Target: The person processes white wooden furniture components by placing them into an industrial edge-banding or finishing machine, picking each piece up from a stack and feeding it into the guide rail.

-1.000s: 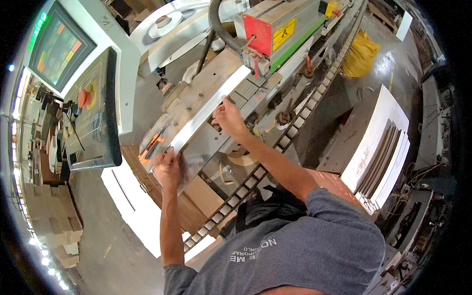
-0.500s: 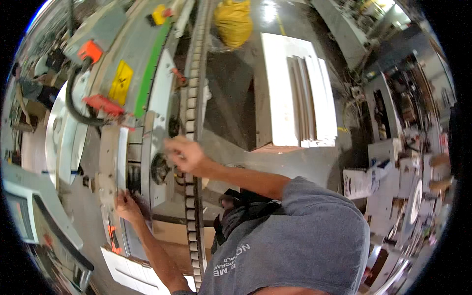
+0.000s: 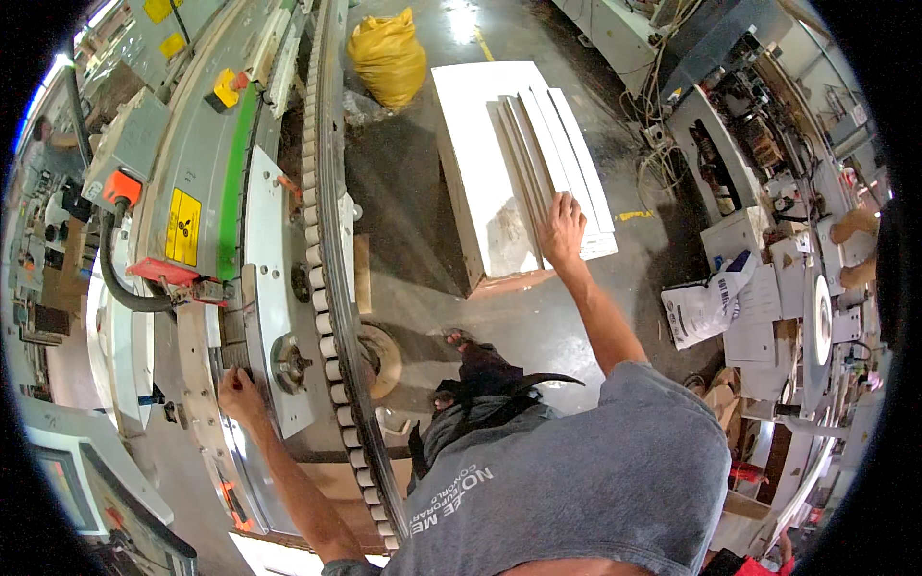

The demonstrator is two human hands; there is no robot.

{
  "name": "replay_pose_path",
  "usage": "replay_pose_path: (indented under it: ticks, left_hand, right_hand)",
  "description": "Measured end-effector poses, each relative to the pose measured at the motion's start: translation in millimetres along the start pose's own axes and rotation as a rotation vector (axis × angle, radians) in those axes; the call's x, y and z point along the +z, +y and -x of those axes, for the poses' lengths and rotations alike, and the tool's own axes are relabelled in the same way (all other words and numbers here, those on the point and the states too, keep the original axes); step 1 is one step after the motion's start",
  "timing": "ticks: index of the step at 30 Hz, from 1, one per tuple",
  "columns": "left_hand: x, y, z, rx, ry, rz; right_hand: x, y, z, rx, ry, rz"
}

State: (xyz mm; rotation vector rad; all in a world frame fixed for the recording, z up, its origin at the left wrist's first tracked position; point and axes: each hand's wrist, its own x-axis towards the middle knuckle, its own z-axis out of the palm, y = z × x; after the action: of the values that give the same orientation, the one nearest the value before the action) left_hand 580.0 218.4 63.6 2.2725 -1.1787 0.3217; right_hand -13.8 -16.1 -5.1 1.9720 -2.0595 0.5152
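Note:
My right hand [image 3: 564, 230] has its fingers together over the edge of a white strip [image 3: 544, 144], one of several narrow strips lying on a stack of white panels [image 3: 480, 192]. To the left, my left hand [image 3: 242, 396] is at the infeed of a long grey machine [image 3: 197, 144]. Its fingers are curled beside the black ribbed part [image 3: 233, 353]; whatever they pinch is too small to tell. A white plate with a dark round knob [image 3: 288, 363] stands just right of that hand.
A roller rail [image 3: 331, 370] runs lengthwise between me and the machine. Behind the panels sits a yellow bag [image 3: 387, 58]. On the right are a white printed sack [image 3: 706, 302] and a cluttered bench [image 3: 797, 317]. An orange-handled cutter [image 3: 233, 506] lies near my left forearm.
My right hand has swung from beside the machine's knob over to the right, onto the white strips. My left hand stays at the infeed. The view has shifted rightward.

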Motion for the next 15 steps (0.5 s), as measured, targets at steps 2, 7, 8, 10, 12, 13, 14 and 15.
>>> replay_pose_path:
  ticks: [2, 7, 8, 10, 12, 13, 14, 15]
  left_hand:
    - [1.6, -7.9, 3.3, 0.025, 0.041, -0.021]
    - [-4.3, -11.8, 4.0, -0.056, -0.061, 0.036]
    - [-4.6, -9.4, 4.3, -0.057, -0.059, 0.038]
    - [-7.8, 0.9, 7.5, -0.057, -0.041, 0.156]
    - [-0.3, -12.0, 7.8, 0.001, 0.001, 0.142]
    - [0.2, -19.1, 9.2, 0.062, 0.043, 0.125]
    - [-0.4, -26.4, 12.6, 0.054, 0.048, 0.119]
    - [-3.1, -20.2, 14.9, -0.07, -0.001, 0.152]
  right_hand:
    - [-3.3, 0.9, -1.3, 0.01, -0.058, -0.043]
    - [-2.5, 5.7, -2.3, 0.047, -0.065, 0.009]
    - [-1.9, 7.2, -3.2, 0.046, -0.062, 0.009]
    - [-2.4, 11.5, -2.2, 0.085, -0.147, -0.012]
    - [-2.6, 10.8, -1.4, 0.064, -0.122, -0.014]
    - [-2.9, 8.3, -0.3, 0.045, -0.098, -0.019]
    - [-4.0, 6.2, 2.2, 0.034, -0.098, -0.025]
    - [-4.3, 7.2, 3.4, 0.026, -0.024, -0.181]
